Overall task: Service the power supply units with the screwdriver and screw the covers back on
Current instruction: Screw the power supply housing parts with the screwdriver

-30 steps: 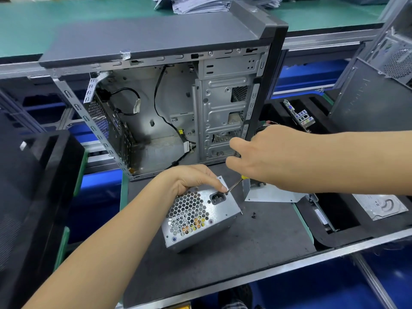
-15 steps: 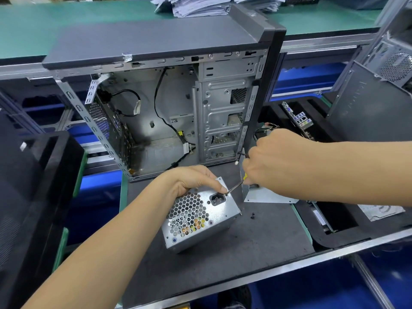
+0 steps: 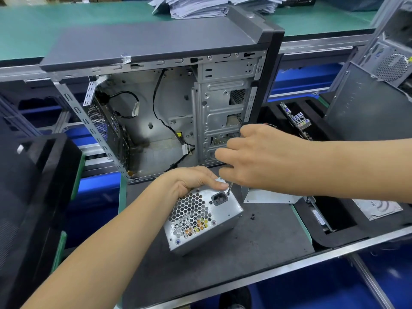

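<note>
the left hand (image 3: 191, 179) grasps the power supply unit (image 3: 201, 219) tilted on the desk (image 3: 256, 248), socket face up, so the right hand's (image 3: 263, 157) grip, clenched around the screwdriver (image 3: 229, 188), can reach its corner screw.

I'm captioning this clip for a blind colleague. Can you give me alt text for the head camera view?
A person's left hand grips a silver metal power supply unit on a dark grey mat, while the right hand holds a thin-shafted screwdriver with its tip at the unit's top corner. Behind stands an open, emptied grey computer case.
</note>
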Tool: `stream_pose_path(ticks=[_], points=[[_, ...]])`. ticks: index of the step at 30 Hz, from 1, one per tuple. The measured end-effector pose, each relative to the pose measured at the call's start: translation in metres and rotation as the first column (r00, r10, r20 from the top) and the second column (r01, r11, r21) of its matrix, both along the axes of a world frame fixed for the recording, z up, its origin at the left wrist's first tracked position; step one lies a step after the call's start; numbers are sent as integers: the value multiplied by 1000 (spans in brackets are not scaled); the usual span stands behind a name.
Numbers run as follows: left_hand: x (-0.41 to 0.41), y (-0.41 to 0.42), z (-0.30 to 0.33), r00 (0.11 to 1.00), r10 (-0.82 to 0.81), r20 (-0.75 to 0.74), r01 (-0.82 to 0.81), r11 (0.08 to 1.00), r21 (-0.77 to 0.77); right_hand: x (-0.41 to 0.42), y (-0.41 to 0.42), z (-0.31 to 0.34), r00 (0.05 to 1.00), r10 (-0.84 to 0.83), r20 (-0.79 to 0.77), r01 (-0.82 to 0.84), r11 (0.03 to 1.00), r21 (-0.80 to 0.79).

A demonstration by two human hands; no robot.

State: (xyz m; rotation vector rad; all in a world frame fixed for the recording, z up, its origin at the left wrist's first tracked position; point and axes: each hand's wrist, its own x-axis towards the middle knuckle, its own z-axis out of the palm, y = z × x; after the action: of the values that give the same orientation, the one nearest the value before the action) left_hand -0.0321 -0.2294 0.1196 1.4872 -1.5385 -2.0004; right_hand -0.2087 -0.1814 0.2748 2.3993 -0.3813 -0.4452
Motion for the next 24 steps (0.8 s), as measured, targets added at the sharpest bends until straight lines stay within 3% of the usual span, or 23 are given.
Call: stream_pose_path(ticks=[5,11,17,20,24], points=[[-6,-2,1,1000,-29,6,29,998,56,-5,-10,1,1000,19,-24,-18,1000,7],[-6,-7,-2,999,-47,22,45,995,92,-10,-18,-6,979,-171,-109,175,984,27],[-7,-6,0,999,-47,27,44,993,111,-14,-20,-12,958,-226,-175,244,966,90],[-8,-5,2,999,-44,29,40,993,112,-10,-20,-9,972,-173,-159,198,967,159],[-9,-4,3,999,-33,40,28,993,117,-6,-20,-7,971,-134,-196,151,986,77]])
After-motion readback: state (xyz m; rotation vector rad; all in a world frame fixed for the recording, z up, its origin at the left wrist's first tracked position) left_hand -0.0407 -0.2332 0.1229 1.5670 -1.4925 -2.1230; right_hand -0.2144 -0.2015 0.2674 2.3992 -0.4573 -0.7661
